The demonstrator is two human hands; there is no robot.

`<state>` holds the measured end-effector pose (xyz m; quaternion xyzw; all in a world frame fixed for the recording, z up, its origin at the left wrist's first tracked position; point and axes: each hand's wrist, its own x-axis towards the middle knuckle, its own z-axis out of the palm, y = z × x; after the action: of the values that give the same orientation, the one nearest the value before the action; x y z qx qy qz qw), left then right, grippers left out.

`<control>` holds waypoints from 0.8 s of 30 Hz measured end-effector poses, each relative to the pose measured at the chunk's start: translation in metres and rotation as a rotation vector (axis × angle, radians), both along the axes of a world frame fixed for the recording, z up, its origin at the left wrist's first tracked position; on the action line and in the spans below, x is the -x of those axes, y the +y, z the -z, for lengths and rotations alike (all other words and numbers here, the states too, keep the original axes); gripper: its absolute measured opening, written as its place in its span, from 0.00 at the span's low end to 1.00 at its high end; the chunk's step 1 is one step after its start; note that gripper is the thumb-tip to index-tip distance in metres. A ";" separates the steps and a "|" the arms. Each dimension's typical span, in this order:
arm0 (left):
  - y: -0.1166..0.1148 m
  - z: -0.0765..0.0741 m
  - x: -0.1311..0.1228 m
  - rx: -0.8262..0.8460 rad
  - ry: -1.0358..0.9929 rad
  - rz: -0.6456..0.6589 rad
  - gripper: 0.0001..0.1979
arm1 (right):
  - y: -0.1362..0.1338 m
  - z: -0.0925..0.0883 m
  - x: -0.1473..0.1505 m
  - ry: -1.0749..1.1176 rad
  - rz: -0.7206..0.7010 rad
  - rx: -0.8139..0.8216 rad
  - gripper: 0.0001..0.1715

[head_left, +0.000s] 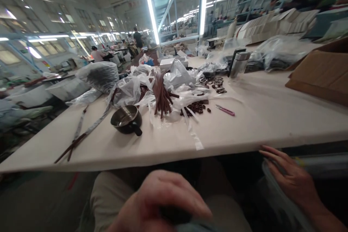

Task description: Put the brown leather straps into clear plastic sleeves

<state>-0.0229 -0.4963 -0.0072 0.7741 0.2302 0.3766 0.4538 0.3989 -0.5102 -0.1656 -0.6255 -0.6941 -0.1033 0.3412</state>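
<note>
My left hand (pixel 165 199) is large and blurred at the bottom centre, above my lap. Its fingers are curled; a greyish, smeared thing (pixel 197 227) shows under them, too unclear to name. Off to the right, my right hand (pixel 295 179) reaches the table's front edge with fingers stretched out, the fingertips at the edge. Along its thumb side hangs a grey, translucent sheet (pixel 282 197), perhaps plastic; whether the hand grips it is unclear. On the white-covered table (pixel 261 116) lie a bundle of brown straps (pixel 162 94), small dark brown loops (pixel 197 108) and thread snips with a pink handle (pixel 225 110).
A dark pot with a handle (pixel 126 119) stands at centre left, beside long wrapped strips (pixel 95 125). Plastic bags (pixel 178 74), metal buckles (pixel 217 84), a clear flask (pixel 239 64) and a cardboard box (pixel 322 72) occupy the back and right. People work in the background.
</note>
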 end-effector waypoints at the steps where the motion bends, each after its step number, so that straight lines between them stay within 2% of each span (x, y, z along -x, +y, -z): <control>1: 0.007 0.005 0.004 0.064 -0.025 -0.113 0.23 | 0.001 0.002 -0.001 -0.004 -0.007 0.007 0.16; 3: 0.020 0.025 0.022 0.206 -0.080 -0.436 0.17 | 0.004 0.008 -0.005 -0.014 -0.032 0.036 0.16; 5: 0.027 0.050 0.049 0.307 -0.101 -0.677 0.17 | 0.005 0.014 -0.008 -0.015 -0.046 0.070 0.16; 8: 0.024 0.078 0.092 0.296 -0.021 -0.850 0.19 | 0.006 0.021 -0.012 -0.006 -0.027 0.117 0.18; 10: 0.022 0.083 0.108 0.173 0.115 -0.909 0.18 | 0.007 0.025 -0.014 -0.002 -0.009 0.142 0.18; 11: 0.023 0.082 0.111 0.090 0.198 -0.903 0.17 | 0.008 0.026 -0.014 -0.003 -0.002 0.156 0.19; 13: 0.033 0.078 0.103 -0.076 0.378 -0.800 0.18 | 0.010 0.028 -0.015 -0.005 0.010 0.179 0.20; 16: 0.061 0.077 0.070 -0.238 0.666 -0.538 0.23 | 0.011 0.028 -0.014 -0.001 0.023 0.195 0.21; 18: 0.084 0.080 0.046 -0.300 0.848 -0.415 0.28 | 0.011 0.026 -0.013 0.001 0.026 0.183 0.23; 21: 0.123 0.088 0.017 -0.355 1.027 -0.359 0.36 | 0.011 0.022 -0.010 0.005 0.021 0.177 0.24; 24: 0.158 0.089 -0.004 -0.340 1.093 -0.368 0.37 | 0.011 0.020 -0.008 0.013 0.012 0.190 0.24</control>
<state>-0.0185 -0.3382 -0.0963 0.8648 0.4969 0.0280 0.0668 0.4065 -0.4992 -0.1852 -0.6599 -0.6946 -0.0353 0.2843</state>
